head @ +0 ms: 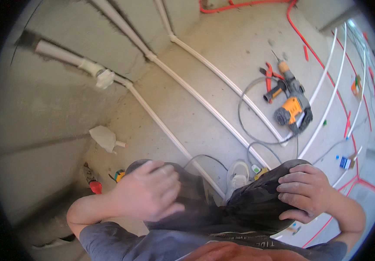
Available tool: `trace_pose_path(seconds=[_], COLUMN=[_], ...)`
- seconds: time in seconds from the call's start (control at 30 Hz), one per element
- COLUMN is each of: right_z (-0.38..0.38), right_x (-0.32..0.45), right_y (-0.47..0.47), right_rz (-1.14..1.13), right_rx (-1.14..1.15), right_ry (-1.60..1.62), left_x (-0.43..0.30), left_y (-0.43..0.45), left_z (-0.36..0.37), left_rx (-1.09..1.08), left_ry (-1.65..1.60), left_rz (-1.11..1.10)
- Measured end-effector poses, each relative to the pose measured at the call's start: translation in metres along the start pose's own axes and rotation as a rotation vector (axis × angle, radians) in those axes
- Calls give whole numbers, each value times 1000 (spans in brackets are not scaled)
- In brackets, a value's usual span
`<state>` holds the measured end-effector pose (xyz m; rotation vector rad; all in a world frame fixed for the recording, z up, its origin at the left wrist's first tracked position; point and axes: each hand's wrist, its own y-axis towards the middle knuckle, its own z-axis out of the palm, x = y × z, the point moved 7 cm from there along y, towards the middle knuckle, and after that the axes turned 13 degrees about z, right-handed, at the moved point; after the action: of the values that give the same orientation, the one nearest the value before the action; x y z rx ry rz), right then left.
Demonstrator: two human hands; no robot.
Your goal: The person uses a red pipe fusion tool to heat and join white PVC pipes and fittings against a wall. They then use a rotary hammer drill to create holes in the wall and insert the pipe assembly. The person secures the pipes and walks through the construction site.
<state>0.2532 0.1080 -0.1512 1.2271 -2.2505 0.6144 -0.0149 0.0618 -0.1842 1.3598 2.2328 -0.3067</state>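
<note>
My left hand (156, 192) is blurred and lies over my left knee, holding nothing. On the dark trousers at my right knee (259, 189) rests my right hand (304, 192), dusty, its fingers slightly apart and empty. I am low over a bare concrete floor (181, 127). Between my knees shows a light shoe (238, 174) beside a white plastic pipe (171, 135). Ahead to the right lies an orange and grey rotary hammer (293, 98) with a bit fitted. Its tip points away from me. A red-handled hand tool (268, 80) lies beside it.
More white pipes (203, 99) run along the floor and up the wall; one carries a valve (105, 78). A grey cable (239, 101) loops across them. A whitish bag (104, 138) and a red-ended tool (95, 186) lie left. Red conduit (318, 58) runs right, near a small box (346, 162).
</note>
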Motion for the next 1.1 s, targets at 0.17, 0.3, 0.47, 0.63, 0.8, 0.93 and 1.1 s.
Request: trace_pose_path(seconds=[0.17, 0.3, 0.47, 0.63, 0.8, 0.93, 1.1], right_z=[-58, -63, -76, -120, -86, -37, -31], right_x=[11, 24, 56, 168, 271, 303, 252], right_y=[49, 22, -23, -174, -422, -486, -477], right_rz=[-120, -127, 572, 1385, 1975, 1954, 1814], right_rx=[-76, -119, -293, -704, -935, -1244, -966], right_ry=[116, 146, 305, 996, 711, 1238, 739], left_x=[61, 23, -36, -122, -149, -100, -90], left_y=[-11, 7, -10, -24, -25, -61, 37], left_z=[-70, -66, -85, -206, -268, -252, -254], left_rx=[71, 89, 168, 306, 375, 467, 304], left_ry=[-242, -278, -205, -321, -205, -108, -241], left_rz=[35, -69, -259, -537, -614, -784, -888])
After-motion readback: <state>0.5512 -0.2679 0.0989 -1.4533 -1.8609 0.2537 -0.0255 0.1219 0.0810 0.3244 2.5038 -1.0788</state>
